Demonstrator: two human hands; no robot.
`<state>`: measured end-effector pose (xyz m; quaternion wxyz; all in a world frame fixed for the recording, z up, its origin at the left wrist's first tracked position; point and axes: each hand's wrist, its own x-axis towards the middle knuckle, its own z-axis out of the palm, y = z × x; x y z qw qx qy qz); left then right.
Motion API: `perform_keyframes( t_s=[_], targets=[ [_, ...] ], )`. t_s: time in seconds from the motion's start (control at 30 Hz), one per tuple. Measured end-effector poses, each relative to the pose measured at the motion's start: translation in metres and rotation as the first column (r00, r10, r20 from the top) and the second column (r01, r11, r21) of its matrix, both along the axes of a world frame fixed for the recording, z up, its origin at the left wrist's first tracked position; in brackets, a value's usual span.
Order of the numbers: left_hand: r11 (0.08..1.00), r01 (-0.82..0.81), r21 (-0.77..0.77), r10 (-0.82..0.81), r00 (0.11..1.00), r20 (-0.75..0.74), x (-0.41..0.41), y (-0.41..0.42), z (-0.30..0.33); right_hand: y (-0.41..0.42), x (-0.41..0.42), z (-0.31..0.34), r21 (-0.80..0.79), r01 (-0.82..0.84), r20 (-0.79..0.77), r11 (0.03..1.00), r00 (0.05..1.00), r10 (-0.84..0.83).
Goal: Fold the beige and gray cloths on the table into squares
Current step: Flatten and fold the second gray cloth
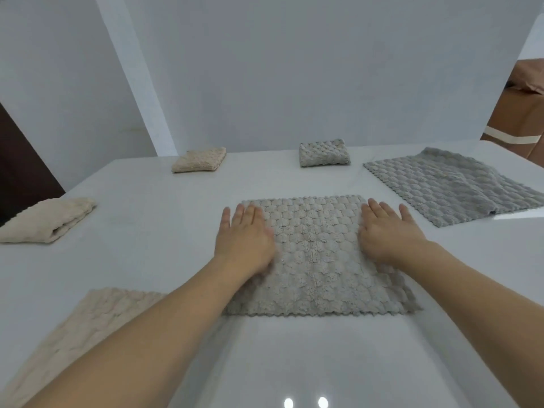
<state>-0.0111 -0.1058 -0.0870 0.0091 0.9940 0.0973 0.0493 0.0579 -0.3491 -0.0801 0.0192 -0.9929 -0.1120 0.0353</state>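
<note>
A light gray bumpy cloth (316, 260) lies spread flat in the middle of the white table (153, 231). My left hand (244, 240) rests palm down on its left side, fingers apart. My right hand (388, 234) lies palm down on its right side, fingers apart. Neither hand grips anything. A second gray cloth (453, 185) lies unfolded at the right. An unfolded beige cloth (88, 325) lies at the near left, partly under my left forearm. Folded pieces sit farther off: a beige one (48, 220) at the left, a beige one (200, 160) at the back and a gray one (323, 153) at the back.
White wall panels stand behind the table's far edge. Brown cardboard boxes (518, 113) stand past the table's right corner. A dark area lies beyond the left edge. Bare tabletop stretches in front of the middle cloth.
</note>
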Motion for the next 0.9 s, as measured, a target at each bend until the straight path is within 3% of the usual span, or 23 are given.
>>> perform_keyframes(
  t_s=[0.1,0.27,0.4,0.53,0.67,0.77,0.9],
  targets=[
    [0.976,0.162,-0.145,-0.148,0.983,0.104,-0.029,-0.038,-0.009,0.030,-0.049,-0.003,0.124,-0.148,0.149,0.981,0.980,0.128],
    [0.982,0.122,-0.146,-0.129,0.991,-0.040,-0.039,-0.040,-0.033,0.040,-0.076,-0.032,0.177,-0.131,0.018,0.975,0.991,0.130],
    [0.978,0.158,-0.138,-0.170,0.983,-0.074,-0.041,-0.032,-0.030,0.022,-0.068,-0.030,0.141,-0.144,0.003,0.979,0.989,0.145],
    [0.988,0.063,-0.138,-0.078,0.991,-0.109,-0.057,0.006,-0.027,-0.031,-0.066,-0.030,0.100,-0.030,-0.041,0.995,0.999,0.034],
    [0.996,0.031,-0.083,-0.047,0.977,-0.208,-0.060,0.024,-0.016,-0.051,-0.058,-0.020,-0.051,0.013,-0.083,0.999,0.996,-0.017],
    [0.991,0.048,-0.126,-0.059,0.995,-0.085,-0.028,0.027,0.004,-0.023,-0.035,-0.001,0.019,0.009,0.022,1.000,1.000,-0.009],
    [0.932,0.172,-0.319,-0.131,0.981,0.145,0.035,0.006,0.031,0.038,0.013,0.016,0.129,-0.183,0.127,0.975,0.978,0.166]
  ],
)
